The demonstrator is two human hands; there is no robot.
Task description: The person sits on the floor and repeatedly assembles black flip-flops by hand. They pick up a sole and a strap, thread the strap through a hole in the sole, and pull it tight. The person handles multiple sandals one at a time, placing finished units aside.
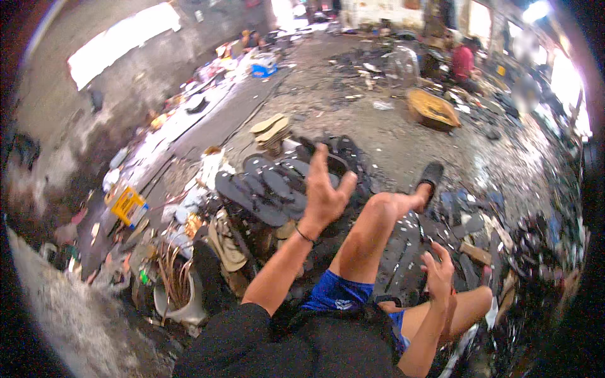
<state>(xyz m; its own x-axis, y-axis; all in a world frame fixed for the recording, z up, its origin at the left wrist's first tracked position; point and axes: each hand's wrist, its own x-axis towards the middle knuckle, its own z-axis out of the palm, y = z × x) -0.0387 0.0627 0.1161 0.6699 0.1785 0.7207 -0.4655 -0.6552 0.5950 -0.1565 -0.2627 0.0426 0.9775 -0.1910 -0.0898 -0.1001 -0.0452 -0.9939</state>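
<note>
Now | concrete floor point(403, 135) littered w/ scraps | dark sole pile point(271, 183) | dim workshop

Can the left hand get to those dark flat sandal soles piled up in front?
Probably yes. The left hand is raised and open, fingers spread, empty, right over the dark sandal soles. Nothing sits between them. The raised knee is off to the right, out of the way.

We see our left hand point(324, 192) raised, fingers spread, empty, above a pile of dark sandal soles point(265, 186). Our right hand point(439, 271) hovers open near our knee, right.
</note>
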